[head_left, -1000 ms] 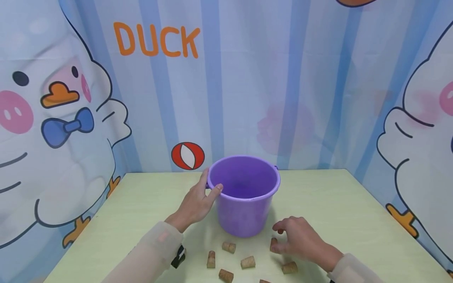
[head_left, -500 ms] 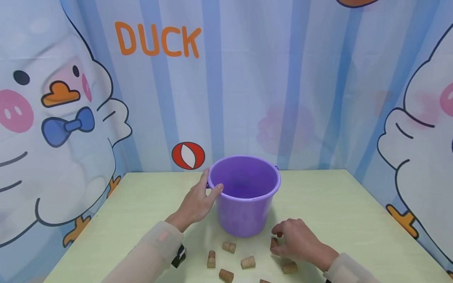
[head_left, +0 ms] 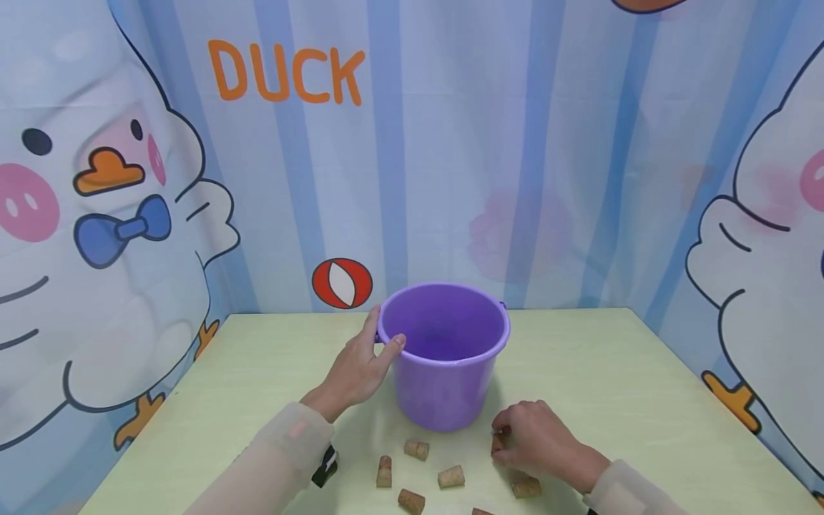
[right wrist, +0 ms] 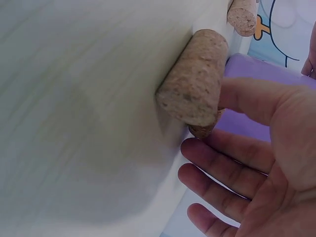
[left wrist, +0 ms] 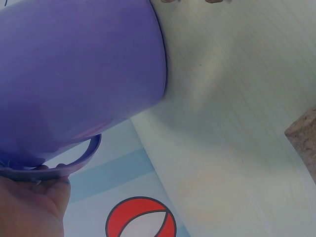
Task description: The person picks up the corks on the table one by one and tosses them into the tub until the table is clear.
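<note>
A purple plastic bucket [head_left: 444, 397] stands upright on the pale table, its inside showing nothing in the head view. My left hand [head_left: 354, 370] grips its left rim, thumb over the front edge; in the left wrist view the fingers lie at the rim and the bucket's handle [left wrist: 85, 159]. To the right of the bucket's base, my right hand [head_left: 542, 440] pinches a wine cork [head_left: 497, 445] at the table between thumb and fingers. The right wrist view shows this cork [right wrist: 201, 130] mostly hidden behind a nearer cork [right wrist: 195, 79].
Several more corks lie in front of the bucket, among them one cork [head_left: 416, 449] near its base and another [head_left: 526, 487] below my right hand. The table [head_left: 270, 357] ends at a duck-printed curtain [head_left: 450, 143] behind and at both sides.
My right hand has come slightly down and left, and its fingers have closed in on the cork. My left hand and the bucket have stayed in place.
</note>
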`<state>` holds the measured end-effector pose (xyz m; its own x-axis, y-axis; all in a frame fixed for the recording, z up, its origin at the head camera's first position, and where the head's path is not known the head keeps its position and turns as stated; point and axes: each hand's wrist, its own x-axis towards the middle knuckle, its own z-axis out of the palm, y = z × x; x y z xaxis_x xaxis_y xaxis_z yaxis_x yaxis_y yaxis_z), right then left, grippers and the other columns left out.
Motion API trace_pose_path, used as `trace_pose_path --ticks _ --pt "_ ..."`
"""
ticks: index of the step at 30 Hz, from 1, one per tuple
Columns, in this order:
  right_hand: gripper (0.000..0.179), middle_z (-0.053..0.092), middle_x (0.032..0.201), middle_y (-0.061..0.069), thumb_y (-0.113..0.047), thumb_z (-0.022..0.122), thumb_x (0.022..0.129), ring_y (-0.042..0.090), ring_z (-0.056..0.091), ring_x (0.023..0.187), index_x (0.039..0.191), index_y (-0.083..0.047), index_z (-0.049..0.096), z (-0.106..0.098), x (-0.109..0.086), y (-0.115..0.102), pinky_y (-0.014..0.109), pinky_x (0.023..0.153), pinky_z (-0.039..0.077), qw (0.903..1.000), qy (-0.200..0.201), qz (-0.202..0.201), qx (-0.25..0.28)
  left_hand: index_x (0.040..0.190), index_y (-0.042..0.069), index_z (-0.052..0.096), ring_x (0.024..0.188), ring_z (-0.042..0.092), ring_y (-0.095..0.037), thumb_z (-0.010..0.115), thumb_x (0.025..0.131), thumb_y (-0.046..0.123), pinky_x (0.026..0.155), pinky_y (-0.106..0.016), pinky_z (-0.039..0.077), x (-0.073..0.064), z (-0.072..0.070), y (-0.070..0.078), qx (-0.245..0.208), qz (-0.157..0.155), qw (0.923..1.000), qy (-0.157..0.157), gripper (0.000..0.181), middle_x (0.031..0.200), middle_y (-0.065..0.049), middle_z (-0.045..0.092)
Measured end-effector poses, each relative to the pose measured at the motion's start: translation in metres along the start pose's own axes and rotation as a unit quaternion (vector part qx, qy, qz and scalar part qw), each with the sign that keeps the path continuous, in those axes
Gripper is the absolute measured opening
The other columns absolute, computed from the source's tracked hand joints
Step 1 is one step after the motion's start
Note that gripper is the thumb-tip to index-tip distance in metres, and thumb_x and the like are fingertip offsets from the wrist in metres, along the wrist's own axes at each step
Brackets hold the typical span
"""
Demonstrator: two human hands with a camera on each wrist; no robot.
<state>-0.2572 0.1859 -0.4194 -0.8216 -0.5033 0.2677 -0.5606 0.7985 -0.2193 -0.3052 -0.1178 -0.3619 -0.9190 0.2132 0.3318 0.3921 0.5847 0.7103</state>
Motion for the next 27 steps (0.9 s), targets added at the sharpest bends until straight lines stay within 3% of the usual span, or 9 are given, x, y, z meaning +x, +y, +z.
trace_pose_path --ticks 16,23,27 --pt "0.015 0.065 0.072 -0.018 -0.016 0.087 0.07 -0.001 0.051 0.068 0.076 -0.023 0.075 -0.003 -0.001 -0.001 0.042 0.079 0.047 0.9998 0.009 0.01 0.012 0.166 0.008 0.008 0.143 0.045 -0.032 0.048 0.105 0.051 0.111 -0.06 0.04 0.0 0.0 0.0 0.004 0.0 1.0 0.0 0.085 0.158 -0.015 0.043" --pt "0.02 0.066 0.074 -0.021 -0.016 0.086 0.073 0.001 0.062 0.075 0.072 -0.028 0.07 -0.011 -0.001 -0.002 0.045 0.081 0.049 0.9995 0.019 -0.003 0.024 0.166 0.009 0.008 0.142 0.046 -0.032 0.048 0.105 0.052 0.11 -0.06 0.041 0.0 0.0 0.0 0.006 0.0 1.0 0.001 0.084 0.158 -0.014 0.044" --pt "0.023 0.063 0.073 -0.024 -0.017 0.085 0.074 0.001 0.063 0.076 0.07 -0.032 0.067 -0.016 -0.001 -0.004 0.039 0.078 0.05 0.9991 0.026 -0.002 0.034 0.166 0.009 0.008 0.142 0.046 -0.033 0.048 0.105 0.052 0.111 -0.06 0.04 -0.001 0.0 0.0 0.006 0.0 1.0 0.0 0.084 0.158 -0.014 0.044"
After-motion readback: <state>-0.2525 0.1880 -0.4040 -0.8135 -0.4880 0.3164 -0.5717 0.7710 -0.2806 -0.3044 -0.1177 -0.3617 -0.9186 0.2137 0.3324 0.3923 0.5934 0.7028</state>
